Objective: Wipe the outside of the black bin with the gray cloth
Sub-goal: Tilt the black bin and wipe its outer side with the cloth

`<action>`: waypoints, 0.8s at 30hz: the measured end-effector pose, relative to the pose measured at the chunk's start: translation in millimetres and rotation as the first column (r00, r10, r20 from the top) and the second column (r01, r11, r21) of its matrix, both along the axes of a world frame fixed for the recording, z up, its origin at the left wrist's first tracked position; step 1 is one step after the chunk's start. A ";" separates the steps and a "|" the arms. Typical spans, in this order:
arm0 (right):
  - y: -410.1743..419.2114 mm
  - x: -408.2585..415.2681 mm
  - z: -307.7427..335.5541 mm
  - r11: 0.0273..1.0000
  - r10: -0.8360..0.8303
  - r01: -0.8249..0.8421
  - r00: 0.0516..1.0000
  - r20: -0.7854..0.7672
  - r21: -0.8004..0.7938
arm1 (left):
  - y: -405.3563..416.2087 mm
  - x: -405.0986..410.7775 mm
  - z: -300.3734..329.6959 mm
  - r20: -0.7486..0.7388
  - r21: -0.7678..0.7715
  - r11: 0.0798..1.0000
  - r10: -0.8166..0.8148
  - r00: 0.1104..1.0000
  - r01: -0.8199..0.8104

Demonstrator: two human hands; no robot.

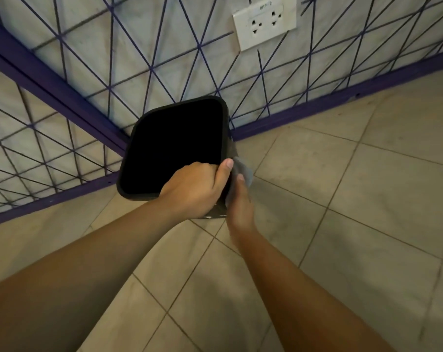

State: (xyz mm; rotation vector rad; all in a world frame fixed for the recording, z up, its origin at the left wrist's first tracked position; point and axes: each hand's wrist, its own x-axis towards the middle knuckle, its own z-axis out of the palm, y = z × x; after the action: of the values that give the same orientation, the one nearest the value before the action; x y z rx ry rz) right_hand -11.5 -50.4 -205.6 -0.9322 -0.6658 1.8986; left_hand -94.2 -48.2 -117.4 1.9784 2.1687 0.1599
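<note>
Left hand (pixel 192 189) has a curled grip over the near rim of the bin (pixel 174 146), thumb hooked on the corner, holding it steady in the corner of the room on the tiled floor (pixel 342 199). Right hand (pixel 240 201) presses the cloth (pixel 243 171) against the bin's right outer wall, fingers wrapped on it as far as I can tell. So wiping is underway on that one side. Whether it's clean yet, can't say. I'd guess the other walls, mostly hidden from here, are left to do.

Two bare forearms, no sleeves, hands (pixel 195 189) with short, unpainted nails
</note>
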 end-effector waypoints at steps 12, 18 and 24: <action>-9.5 -0.1 -5.6 0.999 0.038 -0.038 0.999 -0.022 0.038 | -1.3 0.6 -3.8 -0.017 0.046 0.997 0.062 0.998 -0.062; -5.8 -0.3 6.7 0.999 0.016 -0.014 0.999 -0.051 0.048 | -2.4 1.9 -3.3 -0.007 0.057 0.996 0.071 0.997 -0.070; -13.0 -5.6 6.5 0.999 0.023 -0.023 1.000 -0.007 0.041 | -2.7 -0.6 -1.7 0.031 0.040 0.998 0.045 0.998 -0.047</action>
State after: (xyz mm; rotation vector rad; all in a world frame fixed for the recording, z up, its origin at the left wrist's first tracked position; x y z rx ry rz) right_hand -17.1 -63.4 -199.0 -0.8952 -0.7108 1.9008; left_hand -94.7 -50.9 -119.2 1.9356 2.2105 0.2415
